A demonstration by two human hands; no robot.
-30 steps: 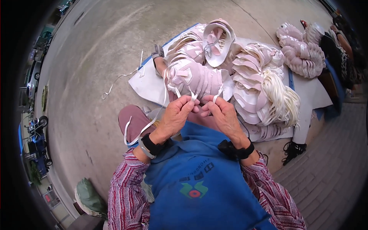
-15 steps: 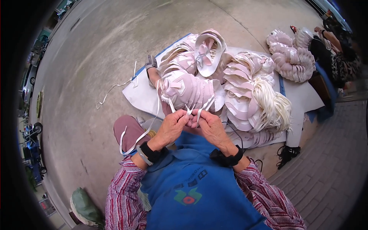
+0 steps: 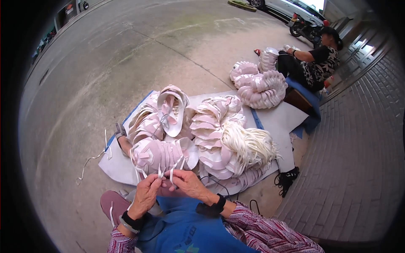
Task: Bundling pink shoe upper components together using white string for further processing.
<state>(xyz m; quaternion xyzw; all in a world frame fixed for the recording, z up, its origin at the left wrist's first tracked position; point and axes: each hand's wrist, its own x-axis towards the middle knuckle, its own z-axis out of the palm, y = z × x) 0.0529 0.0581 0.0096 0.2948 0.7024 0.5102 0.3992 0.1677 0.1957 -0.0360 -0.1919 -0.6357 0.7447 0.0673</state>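
My left hand (image 3: 147,194) pinches a white shoelace (image 3: 160,172) between thumb and fingers, just in front of a row of pink-and-white shoe uppers (image 3: 154,157). Close beside it, my right hand (image 3: 190,184) is closed on a lace too, a white strand looping over its fingers. The laces run up to the nearest upper, and a loose length trails past my left wrist onto my knee. Both hands are low in view, over my blue apron (image 3: 168,227). The fingertips partly hide where the laces meet.
More stacked uppers (image 3: 215,120) and a bundle of cream laces (image 3: 249,143) lie on a pale sheet (image 3: 276,122). Black cords (image 3: 287,181) hang at its right edge. Beyond, a seated person (image 3: 318,59) works beside coiled uppers (image 3: 263,86). A motorbike (image 3: 306,29) stands behind.
My view has tilted up and turned right, bringing the seated person and vehicles into sight. Both hands keep their pinch on the laces, close together.
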